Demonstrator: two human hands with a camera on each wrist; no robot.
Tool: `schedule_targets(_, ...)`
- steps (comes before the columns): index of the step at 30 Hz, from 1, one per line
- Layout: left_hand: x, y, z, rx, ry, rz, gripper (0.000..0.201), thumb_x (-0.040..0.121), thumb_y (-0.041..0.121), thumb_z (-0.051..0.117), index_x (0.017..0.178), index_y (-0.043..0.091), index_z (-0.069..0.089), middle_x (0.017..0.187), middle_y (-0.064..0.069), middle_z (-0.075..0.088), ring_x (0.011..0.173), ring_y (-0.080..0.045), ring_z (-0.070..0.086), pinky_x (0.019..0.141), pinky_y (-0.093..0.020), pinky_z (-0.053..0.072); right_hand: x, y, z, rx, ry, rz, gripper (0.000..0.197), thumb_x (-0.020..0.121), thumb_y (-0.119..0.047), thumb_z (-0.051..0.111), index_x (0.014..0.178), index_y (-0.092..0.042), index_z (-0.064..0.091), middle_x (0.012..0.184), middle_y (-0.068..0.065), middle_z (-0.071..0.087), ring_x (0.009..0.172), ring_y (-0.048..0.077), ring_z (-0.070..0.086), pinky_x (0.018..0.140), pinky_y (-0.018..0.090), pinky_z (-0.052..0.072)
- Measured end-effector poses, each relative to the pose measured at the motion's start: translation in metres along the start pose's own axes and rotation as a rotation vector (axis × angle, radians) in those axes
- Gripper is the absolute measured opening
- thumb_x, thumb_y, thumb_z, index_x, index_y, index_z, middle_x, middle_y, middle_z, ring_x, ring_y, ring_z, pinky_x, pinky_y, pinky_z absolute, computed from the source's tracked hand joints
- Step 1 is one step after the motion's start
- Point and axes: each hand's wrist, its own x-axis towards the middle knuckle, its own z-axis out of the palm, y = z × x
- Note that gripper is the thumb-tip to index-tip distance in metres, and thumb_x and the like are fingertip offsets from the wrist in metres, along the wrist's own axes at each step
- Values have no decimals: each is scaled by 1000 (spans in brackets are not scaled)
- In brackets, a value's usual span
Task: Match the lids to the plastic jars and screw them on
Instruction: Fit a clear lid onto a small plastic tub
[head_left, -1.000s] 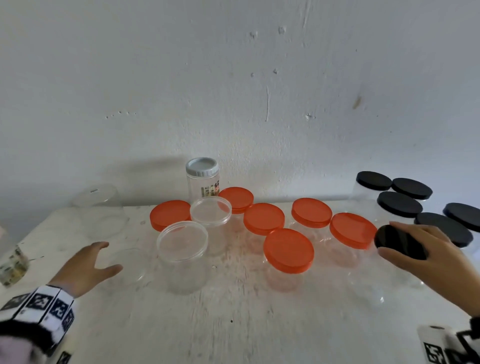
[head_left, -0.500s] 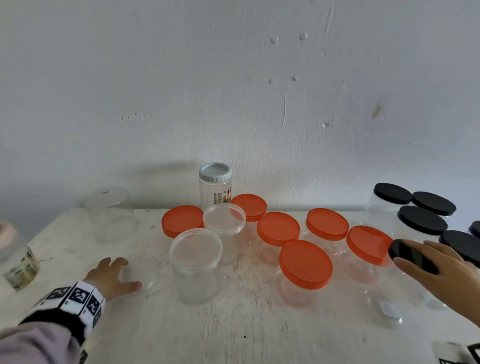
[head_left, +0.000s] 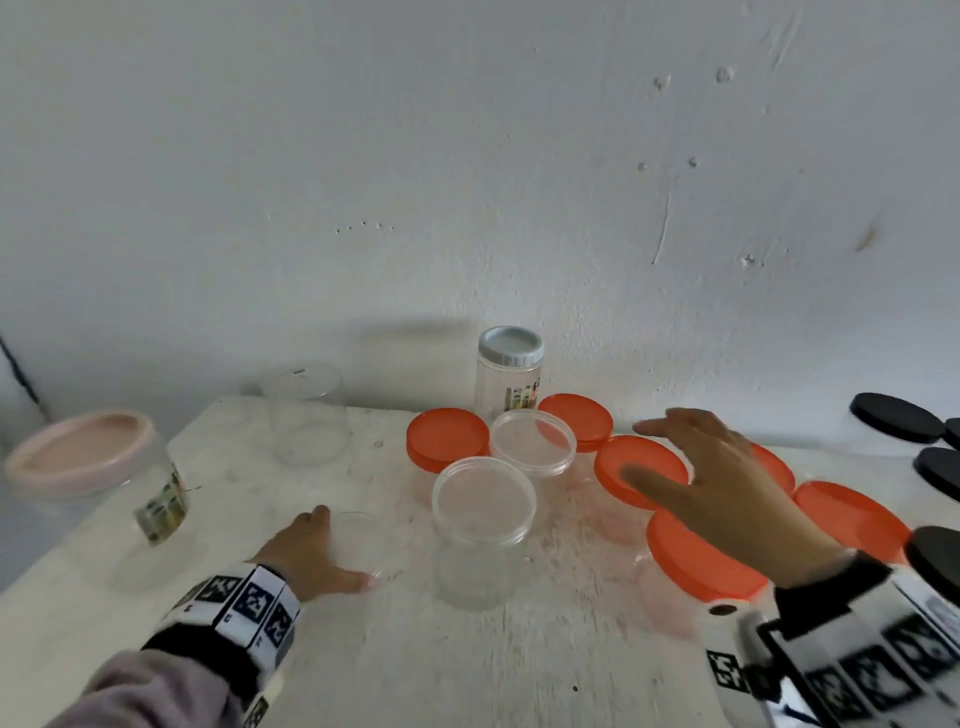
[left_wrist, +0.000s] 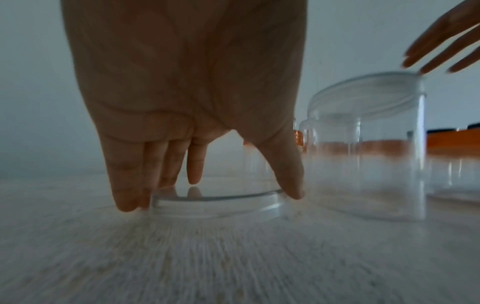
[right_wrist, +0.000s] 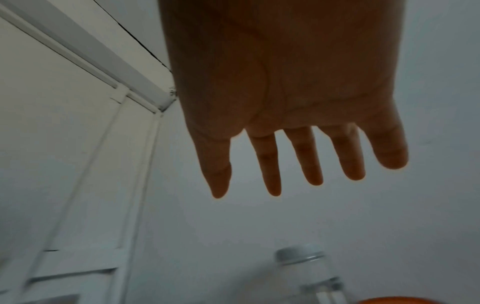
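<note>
A clear flat lid (head_left: 358, 538) (left_wrist: 215, 207) lies on the white table (head_left: 467, 665). My left hand (head_left: 347, 545) (left_wrist: 211, 200) pinches it, with the thumb on its right rim and the fingers on its left rim. My right hand (head_left: 644, 451) (right_wrist: 298, 185) hovers with spread fingers over the orange-lidded jars (head_left: 641, 470) and holds nothing. Two clear jars with clear lids (head_left: 483, 519) (head_left: 532, 441) stand just right of the left hand; the nearer one (left_wrist: 363, 154) shows in the left wrist view. Another clear jar (head_left: 306, 410) stands at the back left.
Several orange-lidded jars (head_left: 447, 439) cluster at centre right. Black-lidded jars (head_left: 896, 415) stand at the far right, one (head_left: 935, 558) beside my right wrist. A grey-lidded jar (head_left: 511, 374) is by the wall. A pink-lidded jar (head_left: 88, 457) sits at the left edge.
My right hand has let go of the black lid at the right and swung left over the orange lids. My left hand has closed onto the clear lid.
</note>
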Motion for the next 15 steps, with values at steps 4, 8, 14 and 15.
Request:
schedule_targets(4,-15,-18,-7,-178,33,3,94,65,64,72,133,13,29,128,-9,46,110,-19,48,87,-25,41,30,-93,46,67,-134,-238,52,87,-51,57,133,-29,49,139,-6,41,128,18,37,106,33,31)
schedule_targets(8,-35,-38,-18,-323,121,-6,100,65,65,71,140,18,23,129,-7,48,102,-13,45,80,-22,36,66,-171,92,181,-200,-318,47,89,-47,55,131,-24,50,132,0,46,119,22,44,91,31,37)
schedule_targets(14,-66,-71,-28,-598,230,-28,108,51,73,63,142,30,24,144,-3,41,129,-18,42,99,-26,35,130,-238,164,172,-312,-223,50,93,-36,51,135,-13,41,135,11,43,124,33,41,100,41,39)
schedule_targets(15,-70,-74,-28,-626,230,-33,109,48,75,61,142,31,24,144,-1,40,129,-18,43,101,-28,36,137,-241,174,143,-317,-205,52,93,-37,52,136,-11,40,136,13,43,124,34,41,100,42,39)
